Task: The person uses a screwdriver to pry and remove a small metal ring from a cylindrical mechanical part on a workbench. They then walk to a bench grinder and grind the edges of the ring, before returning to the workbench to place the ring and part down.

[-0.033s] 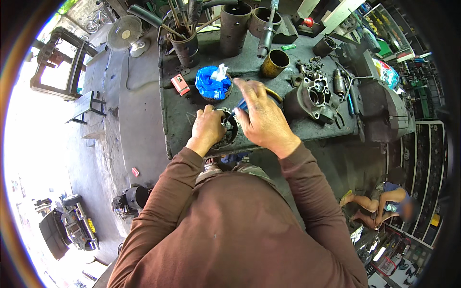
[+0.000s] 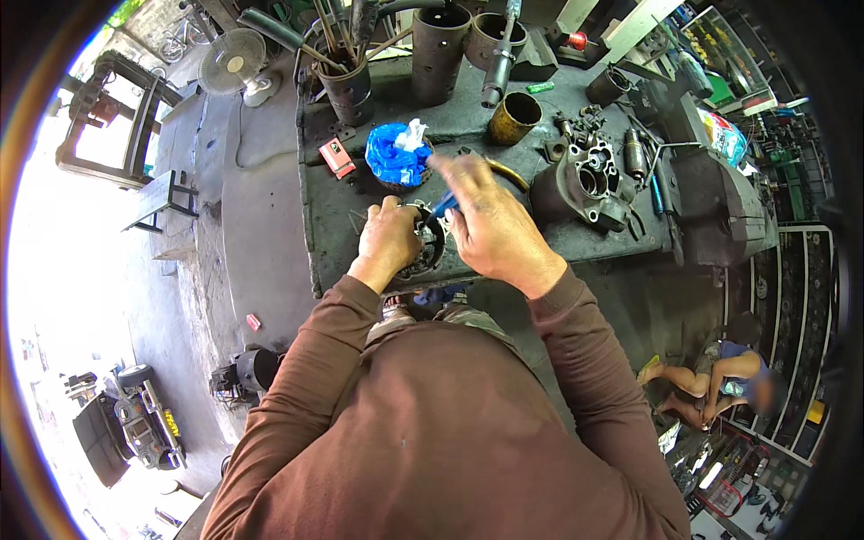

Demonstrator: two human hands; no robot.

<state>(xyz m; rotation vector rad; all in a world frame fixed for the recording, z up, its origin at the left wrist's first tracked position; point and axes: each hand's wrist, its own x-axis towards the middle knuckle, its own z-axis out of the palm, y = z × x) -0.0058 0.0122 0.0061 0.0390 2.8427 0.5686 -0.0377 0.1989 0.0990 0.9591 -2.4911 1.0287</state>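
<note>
At the workbench's near edge, a round metal housing (image 2: 430, 249) with an open, dark interior stands beneath my hands. My left hand (image 2: 391, 236) is closed on its left rim, steadying it. My right hand (image 2: 493, 219) is closed around a blue-handled tool (image 2: 444, 207), thumb and palm against the handle, index finger stretched out and blurred. The tool's dark tip points down into the housing; its exact kind is hidden. Just beyond lies a blue plastic bag (image 2: 396, 155) with white crumpled paper, in a round container. A red-and-white box (image 2: 337, 159) lies to its left.
On the bench (image 2: 378, 99) stand a rusty yellow cup (image 2: 515, 120), tall dark cylinders (image 2: 441, 54), a can of rods (image 2: 346, 90) and a large cast-metal housing (image 2: 589, 184) at the right. A curved brass-coloured piece (image 2: 508, 173) lies behind my right hand. Another person (image 2: 720, 378) crouches at lower right.
My right hand has shifted slightly and its index finger has swung to the left, with the blue handle tilting. My left hand and the housing have stayed put.
</note>
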